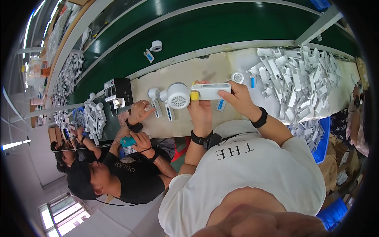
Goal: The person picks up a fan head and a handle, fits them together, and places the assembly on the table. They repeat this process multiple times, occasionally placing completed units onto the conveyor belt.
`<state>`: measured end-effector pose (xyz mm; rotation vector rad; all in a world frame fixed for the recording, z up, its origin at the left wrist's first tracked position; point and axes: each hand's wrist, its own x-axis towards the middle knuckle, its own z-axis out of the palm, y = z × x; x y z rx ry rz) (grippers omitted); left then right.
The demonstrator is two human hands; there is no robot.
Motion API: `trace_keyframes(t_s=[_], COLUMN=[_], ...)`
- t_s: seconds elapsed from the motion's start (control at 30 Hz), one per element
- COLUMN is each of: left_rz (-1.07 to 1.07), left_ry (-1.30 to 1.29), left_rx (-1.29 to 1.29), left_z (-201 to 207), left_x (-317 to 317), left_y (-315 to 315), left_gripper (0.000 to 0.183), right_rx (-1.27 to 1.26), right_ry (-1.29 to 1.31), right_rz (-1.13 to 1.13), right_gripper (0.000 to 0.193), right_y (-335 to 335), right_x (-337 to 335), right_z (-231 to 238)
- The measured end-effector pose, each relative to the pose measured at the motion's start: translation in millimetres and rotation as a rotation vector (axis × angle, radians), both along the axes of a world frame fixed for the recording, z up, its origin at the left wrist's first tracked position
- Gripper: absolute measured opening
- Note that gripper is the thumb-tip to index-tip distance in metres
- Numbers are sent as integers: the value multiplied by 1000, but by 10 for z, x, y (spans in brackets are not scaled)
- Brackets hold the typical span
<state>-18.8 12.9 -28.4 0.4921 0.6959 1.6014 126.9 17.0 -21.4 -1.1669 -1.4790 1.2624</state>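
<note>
Both hands gripped one white hair dryer (197,93) above the table (197,71), its handle crosswise: left hand (200,107) nearer its round head, right hand (237,98) closed on the handle's far end.

Handheld fan (193,94) between both hands, parts pile (300,75) to its right.
</note>
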Motion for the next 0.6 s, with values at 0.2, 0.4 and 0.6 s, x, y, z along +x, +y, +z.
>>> trace_keyframes(t_s=[0.2,0.4,0.6], left_rz=[-50,-90,-208], left_ry=[-185,-297,-426], left_rx=[-134,-166,-160], left_z=[-151,-305,-351], left_x=[-5,-47,-64], left_y=[83,63,55], left_gripper=[37,38,35], right_rx=[-101,-88,33], right_ry=[53,-41,-118], right_rz=[-44,71,10], right_gripper=[29,43,52], right_y=[-43,-88,-111], right_x=[-114,-54,-40], right_z=[16,193,189])
